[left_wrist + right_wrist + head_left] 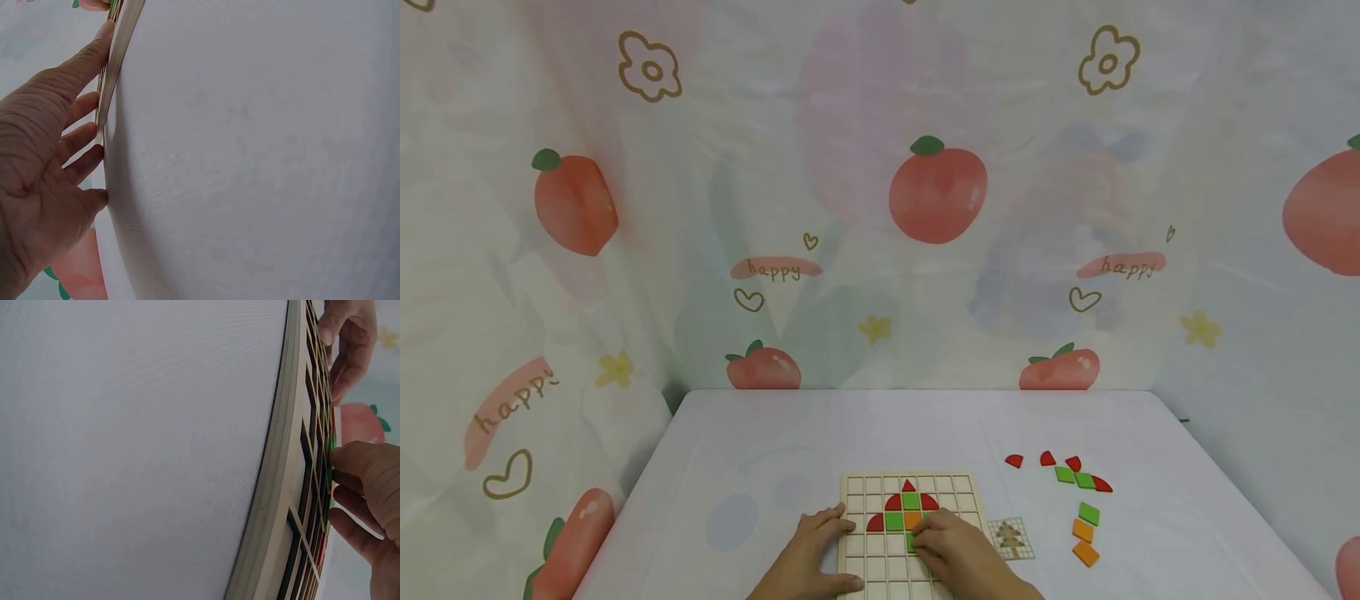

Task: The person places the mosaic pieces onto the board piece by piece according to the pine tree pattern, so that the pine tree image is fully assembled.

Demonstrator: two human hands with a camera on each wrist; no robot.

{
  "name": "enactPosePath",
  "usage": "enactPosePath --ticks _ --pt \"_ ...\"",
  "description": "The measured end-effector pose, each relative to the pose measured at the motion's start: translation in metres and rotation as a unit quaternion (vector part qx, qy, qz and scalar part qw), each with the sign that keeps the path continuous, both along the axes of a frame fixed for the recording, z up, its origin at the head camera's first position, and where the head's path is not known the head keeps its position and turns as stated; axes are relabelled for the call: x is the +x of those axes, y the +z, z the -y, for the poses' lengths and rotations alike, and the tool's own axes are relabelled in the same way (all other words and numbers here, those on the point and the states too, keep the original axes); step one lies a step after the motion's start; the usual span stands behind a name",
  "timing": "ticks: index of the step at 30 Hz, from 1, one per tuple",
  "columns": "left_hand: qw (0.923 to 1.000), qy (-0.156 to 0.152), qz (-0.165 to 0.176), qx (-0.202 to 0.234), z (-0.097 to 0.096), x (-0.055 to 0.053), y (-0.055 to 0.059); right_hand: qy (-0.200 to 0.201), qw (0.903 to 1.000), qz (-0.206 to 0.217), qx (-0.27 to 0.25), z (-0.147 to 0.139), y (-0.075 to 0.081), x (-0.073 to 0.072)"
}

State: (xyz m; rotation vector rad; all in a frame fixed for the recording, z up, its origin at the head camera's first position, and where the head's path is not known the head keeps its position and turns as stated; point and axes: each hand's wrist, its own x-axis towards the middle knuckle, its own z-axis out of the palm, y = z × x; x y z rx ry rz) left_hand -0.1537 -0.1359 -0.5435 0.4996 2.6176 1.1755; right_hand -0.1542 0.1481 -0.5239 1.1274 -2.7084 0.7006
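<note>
A wooden grid board (876, 546) lies on the table in the head view. Flat pieces sit in its cells: a red triangle (908, 485) at the top, red quarter circles (892, 502), green squares (893, 521) and an orange square (912, 520). My left hand (808, 554) rests at the board's left edge, fingers spread and thumb apart. With bent fingers, my right hand (958, 550) holds a green square (912, 543) at a cell below the orange one, partly hiding it. The right wrist view shows that thumb (349, 457) against green at the board's surface.
Right of the board lies a small pattern card (1011, 537) printed with a tree on a grid. Farther right are loose red quarter circles (1014, 460), green squares (1089, 513) and orange squares (1086, 552). Patterned cloth walls (865, 275) stand behind and beside the white table (760, 467).
</note>
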Motion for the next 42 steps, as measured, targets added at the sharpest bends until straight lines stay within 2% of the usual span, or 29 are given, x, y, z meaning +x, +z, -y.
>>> enactPosePath --ticks 4,9,12,17,24,32,36,42 --pt "0.9999 0.001 0.011 0.004 0.000 -0.001 -0.001 -0.001 0.9995 -0.024 -0.022 -0.005 -0.001 0.002" --pt "0.9998 0.004 0.016 0.005 0.000 -0.002 0.000 -0.020 0.9976 -0.039 -0.053 -0.015 -0.001 0.002" --pt "0.9998 0.005 0.016 0.006 0.001 -0.003 0.000 -0.041 0.9975 -0.033 -0.047 -0.023 -0.001 0.001" --pt "0.9999 0.000 0.010 0.009 0.002 -0.002 -0.001 -0.095 0.9949 0.003 -0.032 -0.037 0.000 -0.001" --pt "0.9999 -0.002 0.005 0.014 0.002 -0.001 0.000 -0.183 0.9820 0.040 -0.021 -0.055 0.004 -0.009" --pt "0.9998 -0.006 0.009 0.017 0.002 -0.001 -0.001 -0.267 0.9627 0.039 -0.025 -0.078 0.006 -0.019" --pt "0.9996 -0.006 0.014 0.023 0.003 -0.001 -0.001 -0.280 0.9596 0.024 -0.017 -0.090 0.001 -0.027" --pt "0.9995 -0.011 0.011 0.029 0.004 -0.002 -0.002 -0.275 0.9612 -0.006 -0.025 -0.105 -0.005 -0.042"
